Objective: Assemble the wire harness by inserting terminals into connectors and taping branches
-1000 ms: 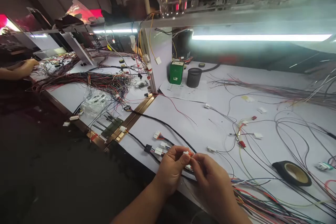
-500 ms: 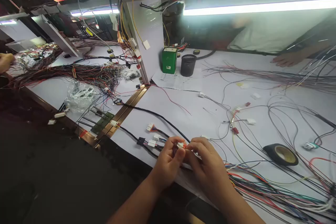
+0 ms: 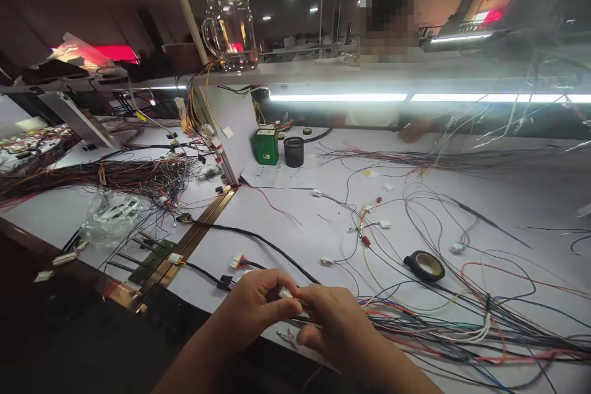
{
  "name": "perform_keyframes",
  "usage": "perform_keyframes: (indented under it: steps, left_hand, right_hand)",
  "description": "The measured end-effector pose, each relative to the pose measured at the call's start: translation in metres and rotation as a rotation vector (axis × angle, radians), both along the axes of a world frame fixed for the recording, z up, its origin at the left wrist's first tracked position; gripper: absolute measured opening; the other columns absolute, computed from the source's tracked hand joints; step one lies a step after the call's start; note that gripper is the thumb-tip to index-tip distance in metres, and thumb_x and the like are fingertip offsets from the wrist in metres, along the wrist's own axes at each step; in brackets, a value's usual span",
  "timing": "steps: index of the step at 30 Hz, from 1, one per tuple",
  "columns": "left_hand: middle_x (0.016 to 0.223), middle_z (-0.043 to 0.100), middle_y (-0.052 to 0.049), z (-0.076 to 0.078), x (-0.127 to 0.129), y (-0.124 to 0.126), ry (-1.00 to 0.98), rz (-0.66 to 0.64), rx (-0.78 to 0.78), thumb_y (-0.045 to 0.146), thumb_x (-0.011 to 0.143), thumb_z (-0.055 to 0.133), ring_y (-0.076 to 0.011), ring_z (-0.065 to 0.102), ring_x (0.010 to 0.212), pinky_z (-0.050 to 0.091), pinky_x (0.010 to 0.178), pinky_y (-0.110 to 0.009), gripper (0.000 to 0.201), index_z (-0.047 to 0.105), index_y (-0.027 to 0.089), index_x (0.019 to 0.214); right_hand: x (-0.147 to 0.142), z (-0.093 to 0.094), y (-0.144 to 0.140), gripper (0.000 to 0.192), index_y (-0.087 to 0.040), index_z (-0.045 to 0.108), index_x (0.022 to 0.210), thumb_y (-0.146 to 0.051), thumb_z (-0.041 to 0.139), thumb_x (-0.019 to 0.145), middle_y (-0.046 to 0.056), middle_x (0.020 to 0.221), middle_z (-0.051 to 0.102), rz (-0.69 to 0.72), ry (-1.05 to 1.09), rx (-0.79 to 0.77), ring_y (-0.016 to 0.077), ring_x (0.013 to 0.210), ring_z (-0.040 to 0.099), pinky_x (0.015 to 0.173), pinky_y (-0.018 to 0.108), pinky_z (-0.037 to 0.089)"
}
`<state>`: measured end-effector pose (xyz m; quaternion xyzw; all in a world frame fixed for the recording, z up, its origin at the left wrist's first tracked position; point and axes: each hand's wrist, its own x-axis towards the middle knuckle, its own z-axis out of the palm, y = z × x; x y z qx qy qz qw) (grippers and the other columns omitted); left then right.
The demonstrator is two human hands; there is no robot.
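My left hand [image 3: 252,308] pinches a small white connector housing [image 3: 285,293] between thumb and fingers. My right hand [image 3: 339,323] is right against it, fingertips closed on thin wires at the housing's edge; its thumb sits lower and the exact grip is partly hidden. Metal wire terminals [image 3: 289,336] stick out below the hands. Just beyond my left hand lie a white plug with coloured wires [image 3: 238,260] and a black connector [image 3: 225,282]. A bundle of coloured wires [image 3: 415,323] runs off to the right from under my right hand.
A roll of black tape [image 3: 425,266] lies to the right. Further back stand a green box [image 3: 266,148] and a black mesh cup [image 3: 294,152]. A black sleeved cable [image 3: 258,234] crosses the table. Behind the lamp [image 3: 337,98] is a co-worker, blurred.
The view has tilted up and swung right, showing more of the room. Both hands stay together at the white connector; the right thumb now stands further from its fingers. The co-worker's arm has drawn back.
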<state>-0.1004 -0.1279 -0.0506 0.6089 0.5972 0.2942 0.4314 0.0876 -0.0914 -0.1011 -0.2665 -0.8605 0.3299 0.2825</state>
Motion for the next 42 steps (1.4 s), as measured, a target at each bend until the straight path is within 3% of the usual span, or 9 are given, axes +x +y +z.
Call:
perform_keyframes:
  steps: [5,10,18,23,27,30,33,37,42]
  left_hand:
    - [0.074,0.066,0.0,0.004,0.006,-0.01,0.122,-0.031,0.057,0.043,0.078,0.064,-0.0135,0.055,0.069,0.04,0.062,-0.022,0.023,0.068,0.02,0.083]
    - [0.074,0.065,-0.001,-0.001,0.008,-0.021,0.206,0.068,0.172,0.044,0.081,0.061,-0.0137,0.054,0.066,0.04,0.062,-0.023,0.024,0.067,0.021,0.084]
    - [0.068,0.058,0.001,-0.025,0.002,-0.016,0.073,0.201,0.014,0.052,0.085,0.049,-0.014,0.049,0.062,0.037,0.057,-0.024,0.036,0.063,0.019,0.091]
    - [0.08,0.062,-0.001,-0.032,-0.002,-0.016,0.142,0.105,0.018,0.05,0.08,0.057,-0.0157,0.054,0.07,0.042,0.064,-0.025,0.034,0.064,0.019,0.091]
    - [0.079,0.063,-0.003,-0.03,-0.004,-0.015,0.343,0.0,0.11,0.04,0.085,0.055,-0.0172,0.057,0.074,0.044,0.066,-0.026,0.025,0.062,0.019,0.075]
    - [0.086,0.066,-0.005,-0.038,-0.008,-0.014,0.48,-0.149,0.266,0.034,0.088,0.051,-0.0181,0.06,0.08,0.047,0.072,-0.028,0.02,0.067,0.023,0.095]
    - [0.086,0.067,-0.003,-0.057,-0.015,-0.014,0.648,-0.29,0.494,0.031,0.087,0.056,-0.0175,0.061,0.078,0.048,0.071,-0.028,0.029,0.062,0.027,0.115]
    - [0.081,0.066,-0.002,-0.086,-0.027,-0.015,0.765,-0.351,0.725,0.025,0.086,0.057,-0.0157,0.061,0.075,0.048,0.072,-0.026,0.033,0.06,0.025,0.119]
    - [0.083,0.067,-0.001,-0.099,-0.041,-0.015,0.807,-0.413,0.773,0.035,0.085,0.059,-0.014,0.062,0.073,0.049,0.075,-0.024,0.041,0.057,0.025,0.124]
  right_hand:
    - [-0.004,-0.018,0.003,0.038,-0.021,0.06,0.081,-0.041,0.033,0.098,-0.001,0.064,0.058,-0.031,-0.012,0.113,0.0101,0.055,0.047,0.052,0.023,0.029]
    - [0.002,-0.038,0.013,0.042,-0.022,0.06,0.078,-0.045,0.031,0.099,-0.001,0.064,0.059,-0.054,0.048,0.213,0.0133,0.068,0.049,0.075,0.031,0.032]
    - [0.019,-0.03,0.006,0.029,-0.024,0.064,0.092,-0.03,0.036,0.097,0.002,0.08,0.064,-0.064,-0.163,-0.042,0.0175,0.082,0.053,0.074,0.031,0.039]
    - [0.042,0.005,0.028,0.053,-0.03,0.035,0.141,-0.036,0.05,0.091,0.009,0.135,0.048,-0.021,-0.127,-0.042,0.0218,0.12,0.047,0.098,0.039,0.042]
    - [0.067,0.056,0.058,0.061,-0.033,0.032,0.142,-0.037,0.057,0.087,0.007,0.149,0.031,-0.108,-0.141,0.369,0.0281,0.135,0.029,0.106,0.054,0.033]
    - [0.085,0.086,0.081,0.051,-0.034,0.043,0.135,-0.037,0.059,0.087,0.005,0.148,0.033,-0.202,-0.14,0.668,0.0299,0.135,0.029,0.107,0.057,0.03]
    - [0.108,0.096,0.104,0.042,-0.035,0.051,0.127,-0.04,0.059,0.087,0.001,0.145,0.038,-0.285,-0.191,0.788,0.0285,0.133,0.034,0.107,0.055,0.029]
    - [0.161,0.077,0.141,0.034,-0.031,0.056,0.123,-0.032,0.057,0.089,0.004,0.131,0.053,-0.377,-0.269,0.825,0.0249,0.122,0.047,0.103,0.05,0.035]
    - [0.247,0.019,0.179,0.025,-0.021,0.069,0.1,-0.023,0.045,0.093,0.007,0.101,0.067,-0.368,-0.471,0.655,0.0155,0.092,0.06,0.081,0.034,0.044]
